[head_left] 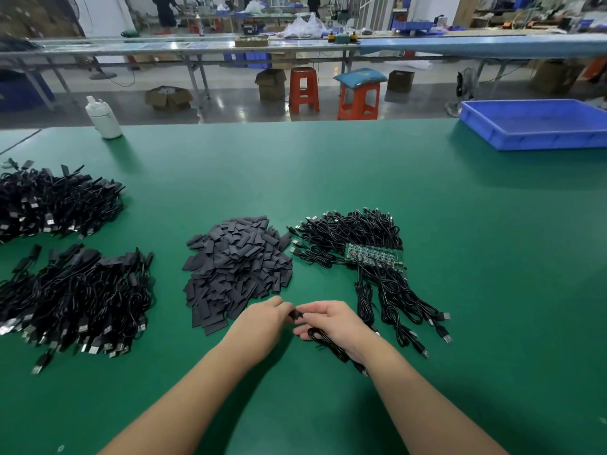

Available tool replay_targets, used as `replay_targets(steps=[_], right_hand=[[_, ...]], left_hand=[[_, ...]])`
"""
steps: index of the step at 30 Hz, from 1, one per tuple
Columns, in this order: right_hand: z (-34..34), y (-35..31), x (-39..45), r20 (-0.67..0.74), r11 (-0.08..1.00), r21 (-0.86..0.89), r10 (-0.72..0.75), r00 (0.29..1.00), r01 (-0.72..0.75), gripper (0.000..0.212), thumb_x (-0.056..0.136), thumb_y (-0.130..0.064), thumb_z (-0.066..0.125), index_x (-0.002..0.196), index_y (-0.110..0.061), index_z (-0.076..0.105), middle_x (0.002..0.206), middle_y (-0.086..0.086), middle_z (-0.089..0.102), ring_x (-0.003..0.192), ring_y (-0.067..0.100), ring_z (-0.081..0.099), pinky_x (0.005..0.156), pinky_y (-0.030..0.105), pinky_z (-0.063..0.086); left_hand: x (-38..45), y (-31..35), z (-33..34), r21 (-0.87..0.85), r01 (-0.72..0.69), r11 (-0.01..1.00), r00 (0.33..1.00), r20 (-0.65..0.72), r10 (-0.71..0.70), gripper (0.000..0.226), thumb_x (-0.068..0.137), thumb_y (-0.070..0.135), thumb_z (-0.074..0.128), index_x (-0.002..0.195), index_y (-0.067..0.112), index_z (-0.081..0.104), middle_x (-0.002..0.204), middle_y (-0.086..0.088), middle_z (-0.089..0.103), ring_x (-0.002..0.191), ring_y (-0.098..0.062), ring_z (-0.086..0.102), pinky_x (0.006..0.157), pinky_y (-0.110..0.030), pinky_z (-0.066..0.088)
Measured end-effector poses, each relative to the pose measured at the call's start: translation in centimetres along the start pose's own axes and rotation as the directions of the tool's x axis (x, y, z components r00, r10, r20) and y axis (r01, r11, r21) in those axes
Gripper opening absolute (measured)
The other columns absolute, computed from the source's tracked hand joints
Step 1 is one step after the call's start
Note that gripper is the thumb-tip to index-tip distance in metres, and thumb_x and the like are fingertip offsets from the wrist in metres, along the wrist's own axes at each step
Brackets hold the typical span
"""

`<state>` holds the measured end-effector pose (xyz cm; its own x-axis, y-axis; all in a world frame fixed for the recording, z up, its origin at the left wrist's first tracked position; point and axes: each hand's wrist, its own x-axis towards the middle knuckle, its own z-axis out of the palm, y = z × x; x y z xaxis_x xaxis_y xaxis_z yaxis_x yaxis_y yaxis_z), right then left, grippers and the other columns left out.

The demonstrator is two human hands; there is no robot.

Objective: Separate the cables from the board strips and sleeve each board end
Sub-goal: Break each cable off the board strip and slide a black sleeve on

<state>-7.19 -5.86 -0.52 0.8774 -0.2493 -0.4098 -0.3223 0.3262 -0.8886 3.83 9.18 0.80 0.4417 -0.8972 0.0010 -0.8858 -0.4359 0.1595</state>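
- Centrally, low in the frame, the left hand (262, 318) and right hand (331, 320) meet over the green mat (328, 165); fingers of both are curled and pinch a small black piece (296, 313) between them, probably a sleeve going onto a board end, though the detail is too small to tell.
- One black cable (328, 344) runs under the right palm and trails toward the wrist, held there so its end stays steady for sleeving.
- Flat dark sleeves (236, 267) lie heaped just above the left hand, within easy reach.
- Right of that heap, a green board strip (371, 256) rests on a tangle of attached cables (351, 231), awaiting separation.
- Two piles of cables (72, 297) at the left edge look like finished work, kept well apart from the stock.
- At upper right sits a blue tray (532, 126); at upper left, a white bottle (103, 118).
- Beyond the mat: long benches, two red stools (303, 90) and cardboard boxes on a workshop floor.
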Motion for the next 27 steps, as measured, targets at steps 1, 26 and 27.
replay_targets(steps=[1, 26, 27], right_hand=[[0.1, -0.1, -0.1, 0.0, 1.0, -0.004, -0.003, 1.0, 0.003, 0.024, 0.098, -0.001, 0.057, 0.121, 0.003, 0.064, 0.105, 0.017, 0.074, 0.093, 0.025, 0.074, 0.078, 0.026, 0.059], [2.1, -1.9, 0.0, -0.302, 0.724, 0.642, -0.065, 0.951, 0.253, 0.035, 0.096, 0.001, 0.056, 0.129, 0.004, 0.045, 0.106, 0.023, 0.073, 0.098, 0.031, 0.073, 0.082, 0.037, 0.06], [2.3, -2.1, 0.2, -0.298, 0.704, 0.662, -0.067, 0.952, 0.257, 0.032, 0.097, 0.001, 0.054, 0.128, 0.005, 0.047, 0.106, 0.023, 0.072, 0.098, 0.031, 0.073, 0.082, 0.037, 0.059]], left_hand=[[0.0, 0.0, 0.0, 0.001, -0.005, 1.0, 1.0, -0.008, 0.005, 0.029, 0.093, 0.014, 0.054, 0.12, 0.023, 0.058, 0.107, 0.002, 0.057, 0.091, -0.023, 0.061, 0.077, -0.034, 0.047], [-0.2, 3.3, 0.5, -0.925, 0.321, 0.205, 0.877, 0.208, -0.434, 0.023, 0.081, 0.021, 0.08, 0.101, 0.015, 0.071, 0.085, -0.014, 0.074, 0.067, -0.018, 0.064, 0.073, -0.046, 0.058], [-0.1, 3.3, 0.5, -0.924, 0.321, 0.209, 0.87, 0.201, -0.45, 0.018, 0.08, 0.022, 0.081, 0.095, 0.016, 0.072, 0.083, -0.014, 0.073, 0.064, -0.018, 0.06, 0.069, -0.045, 0.057]])
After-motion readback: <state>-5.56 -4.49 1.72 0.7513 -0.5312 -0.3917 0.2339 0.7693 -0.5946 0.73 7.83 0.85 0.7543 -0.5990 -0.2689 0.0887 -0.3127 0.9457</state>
